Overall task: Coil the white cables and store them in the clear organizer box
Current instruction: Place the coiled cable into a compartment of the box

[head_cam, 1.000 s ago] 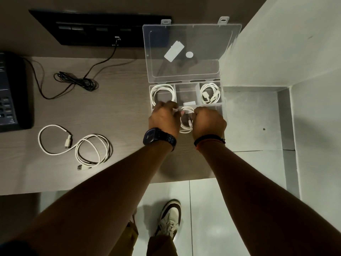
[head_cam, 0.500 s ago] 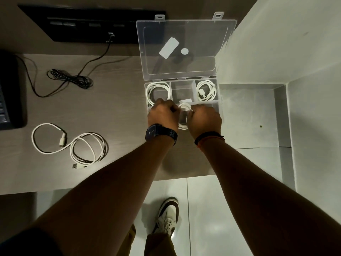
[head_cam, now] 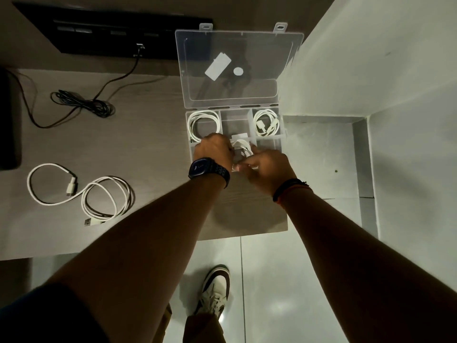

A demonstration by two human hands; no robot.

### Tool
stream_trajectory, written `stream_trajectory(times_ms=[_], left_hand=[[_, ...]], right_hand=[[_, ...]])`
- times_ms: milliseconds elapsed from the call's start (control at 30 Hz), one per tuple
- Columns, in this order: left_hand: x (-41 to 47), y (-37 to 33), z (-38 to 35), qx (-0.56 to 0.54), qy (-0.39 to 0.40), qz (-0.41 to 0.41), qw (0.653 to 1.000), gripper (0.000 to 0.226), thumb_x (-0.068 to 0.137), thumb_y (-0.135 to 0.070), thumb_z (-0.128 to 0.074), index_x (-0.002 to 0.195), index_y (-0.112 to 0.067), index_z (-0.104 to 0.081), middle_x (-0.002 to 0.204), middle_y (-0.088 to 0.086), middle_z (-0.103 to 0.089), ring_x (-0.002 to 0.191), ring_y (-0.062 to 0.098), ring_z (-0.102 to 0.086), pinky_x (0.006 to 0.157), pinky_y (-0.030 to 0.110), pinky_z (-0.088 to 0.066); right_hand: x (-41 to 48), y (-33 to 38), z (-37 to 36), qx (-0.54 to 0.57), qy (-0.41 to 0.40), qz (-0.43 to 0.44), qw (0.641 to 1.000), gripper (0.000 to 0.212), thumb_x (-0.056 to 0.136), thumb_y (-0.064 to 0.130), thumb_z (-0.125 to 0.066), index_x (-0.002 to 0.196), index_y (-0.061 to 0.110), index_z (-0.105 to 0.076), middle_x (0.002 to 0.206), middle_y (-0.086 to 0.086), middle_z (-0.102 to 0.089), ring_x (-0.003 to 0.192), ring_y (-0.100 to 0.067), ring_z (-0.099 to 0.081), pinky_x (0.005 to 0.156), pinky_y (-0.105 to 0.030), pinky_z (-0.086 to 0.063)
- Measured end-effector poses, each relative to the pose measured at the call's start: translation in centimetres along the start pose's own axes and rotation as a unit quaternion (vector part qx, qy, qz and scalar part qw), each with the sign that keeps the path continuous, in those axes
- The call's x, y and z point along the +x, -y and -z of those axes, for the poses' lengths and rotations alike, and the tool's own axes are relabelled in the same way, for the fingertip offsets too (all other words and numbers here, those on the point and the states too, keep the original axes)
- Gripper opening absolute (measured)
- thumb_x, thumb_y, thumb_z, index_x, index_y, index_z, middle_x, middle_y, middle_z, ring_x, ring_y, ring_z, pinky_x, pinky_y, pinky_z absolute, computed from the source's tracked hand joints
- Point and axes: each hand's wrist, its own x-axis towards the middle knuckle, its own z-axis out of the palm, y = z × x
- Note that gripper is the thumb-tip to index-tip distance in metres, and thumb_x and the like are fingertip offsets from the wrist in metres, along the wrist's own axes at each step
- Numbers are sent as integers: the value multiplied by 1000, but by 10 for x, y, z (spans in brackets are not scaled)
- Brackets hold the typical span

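Observation:
The clear organizer box point(head_cam: 282, 138) lies on the desk's right end, its lid point(head_cam: 237, 70) standing open at the back. One coiled white cable point(head_cam: 203, 121) fills the back left compartment and another point(head_cam: 267, 123) the back right. My left hand point(head_cam: 214, 151) and my right hand point(head_cam: 268, 168) both press a third coiled white cable point(head_cam: 243, 147) into the front middle compartment; my fingers hide much of it. A loose white cable point(head_cam: 99, 194) sprawls on the desk at the left, far from both hands.
A black cable point(head_cam: 84, 105) runs from a dark socket panel point(head_cam: 111, 33) at the back. A dark phone point(head_cam: 8, 120) sits at the left edge. The desk's front edge point(head_cam: 244, 233) ends just behind my wrists, with tiled floor and my shoe point(head_cam: 216, 290) below.
My right hand has slid back and to the right, its fingers now spread over the coil. The coil has sunk lower into the front middle compartment. My left hand stays on it.

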Motion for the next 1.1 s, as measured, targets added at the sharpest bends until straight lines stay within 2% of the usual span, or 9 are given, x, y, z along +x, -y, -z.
stream_trajectory(times_ms=[167,267,467,633,733,867,967,1033,1100], left_hand=[[-6,9,3,28,8,-36,999,27,88,-39,-51,95,-20,-69,101,8,-65,90,34,-62,73,38,-48],[-8,15,8,53,39,-82,994,32,90,-42,-46,95,-21,-70,107,8,-61,94,35,-60,77,40,-49],[-5,16,14,73,13,-121,990,21,87,-30,-59,96,-15,-70,107,10,-56,95,32,-57,77,42,-52],[-10,15,14,87,20,-142,986,16,88,-27,-56,94,-23,-71,106,10,-55,98,33,-53,74,45,-51],[-9,18,14,111,25,-155,981,17,91,-25,-54,99,-26,-69,108,9,-53,102,33,-49,76,45,-50],[-9,24,17,105,35,-173,979,20,92,-31,-51,103,-29,-67,107,11,-51,102,36,-47,77,46,-49],[-8,28,18,113,50,-192,974,20,91,-31,-51,105,-32,-65,108,9,-49,101,34,-45,77,44,-46],[-7,29,19,127,56,-194,971,20,90,-30,-51,105,-35,-64,108,8,-48,101,32,-44,78,43,-46],[-6,29,19,147,61,-188,969,21,90,-32,-50,106,-34,-63,110,8,-47,103,33,-44,79,44,-46]], right_hand=[[5,-1,-9,-92,41,-1,995,31,95,34,-47,110,20,-70,144,-16,-44,127,-32,-44,102,-34,-35],[7,-3,-10,-120,33,-16,992,33,95,37,-44,114,23,-67,147,-8,-42,120,-32,-48,95,-37,-43],[11,4,-8,-61,-21,-53,996,41,87,34,-58,120,14,-45,102,-16,-66,93,-35,-62,68,-32,-40],[27,11,1,-82,-23,-107,991,23,81,20,-70,102,11,-68,101,-11,-72,96,-30,-66,78,-28,-46],[34,15,-1,-94,0,-117,989,22,81,18,-71,97,4,-67,98,-18,-69,94,-34,-64,82,-32,-50],[35,13,1,-90,50,-102,989,27,83,27,-68,94,3,-65,99,-19,-67,96,-35,-61,73,-30,-39],[30,14,-2,-132,63,-62,987,34,88,33,-60,102,2,-65,116,-19,-61,107,-37,-55,87,-34,-42],[24,15,-6,-140,37,-40,989,33,90,31,-57,107,4,-66,136,-16,-43,116,-38,-45,101,-42,-40],[16,13,-11,-132,-9,-19,991,32,90,30,-53,106,6,-65,138,-14,-34,115,-37,-40,100,-42,-39]])
